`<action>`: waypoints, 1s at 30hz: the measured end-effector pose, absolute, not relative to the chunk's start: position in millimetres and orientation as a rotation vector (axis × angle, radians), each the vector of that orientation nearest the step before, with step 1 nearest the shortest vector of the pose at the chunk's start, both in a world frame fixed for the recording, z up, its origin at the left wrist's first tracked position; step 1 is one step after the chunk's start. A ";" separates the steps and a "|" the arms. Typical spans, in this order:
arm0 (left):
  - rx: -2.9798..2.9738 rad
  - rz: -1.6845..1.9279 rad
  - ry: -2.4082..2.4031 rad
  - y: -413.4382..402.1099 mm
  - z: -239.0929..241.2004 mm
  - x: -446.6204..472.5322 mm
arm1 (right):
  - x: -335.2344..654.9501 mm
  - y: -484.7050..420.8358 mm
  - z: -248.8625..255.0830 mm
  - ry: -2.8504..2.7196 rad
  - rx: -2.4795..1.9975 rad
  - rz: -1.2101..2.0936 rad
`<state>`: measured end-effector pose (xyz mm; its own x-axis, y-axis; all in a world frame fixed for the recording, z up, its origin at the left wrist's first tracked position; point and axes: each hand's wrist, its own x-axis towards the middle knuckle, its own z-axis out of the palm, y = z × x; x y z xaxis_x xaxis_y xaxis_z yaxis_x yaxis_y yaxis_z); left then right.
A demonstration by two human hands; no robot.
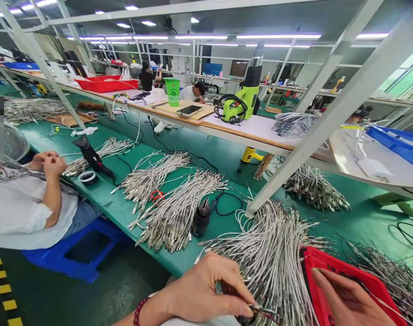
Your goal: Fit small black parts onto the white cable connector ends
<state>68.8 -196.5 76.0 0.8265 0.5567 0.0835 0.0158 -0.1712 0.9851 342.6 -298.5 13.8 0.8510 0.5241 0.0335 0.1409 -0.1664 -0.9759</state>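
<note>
The left hand [206,290] pinches thin wires [265,311] between thumb and forefinger, at the near edge of a big heap of white cables [270,244]. The wires show dark, red and green strands just past the fingertips.

The right hand [355,301] is over a red box [328,258] on the green counter [179,260], its thumb and fingertips close together. I cannot tell whether it holds anything. Inside the box lie dark pieces [344,275], partly hidden by that hand and too small to make out. The heap is just beside the box's left wall, and more cables, with dark ends, lie to its right.

Further left on the counter are two more bunches of cables, and a black tool [201,219] stands nozzle up near the closer bunch.

The shelf [260,129] above carries other containers. A red tray [106,84] holds white items [125,74] that rise past its rim. A green cup [173,92] stands upright near a phone [189,110]; what it holds does not show. A clear bag [294,124] is filled with something I cannot identify. A blue tray [398,144] sits at the far right, its contents unclear.

At the left, a co-worker's hands [50,163] are together near another bunch of cables.
</note>
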 end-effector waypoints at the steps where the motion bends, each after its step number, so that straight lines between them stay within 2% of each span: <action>1: 1.703 0.521 0.466 -196.8 76.9 67.0 | 321.0 -291.9 22.3 -0.568 -1.689 0.377; 9: 1.664 0.680 0.617 -193.7 88.1 50.1 | 215.9 -257.0 49.2 -0.779 -1.152 0.894; 14: 1.522 0.686 0.786 -191.0 86.3 41.2 | 202.4 -248.3 54.0 -0.871 -1.169 1.065; 22: 1.488 0.611 0.815 -190.3 84.3 35.2 | 197.0 -241.0 64.4 -1.201 -1.143 0.977; 30: 1.501 0.683 0.842 -192.2 82.8 34.6 | 195.0 -239.1 57.7 -0.907 -1.249 0.938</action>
<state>34.6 -192.2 82.8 0.5622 0.8252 -0.0550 0.1167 -0.0133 0.9931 195.0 -239.1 57.7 0.3562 0.9333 0.0450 -0.0769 0.0773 -0.9940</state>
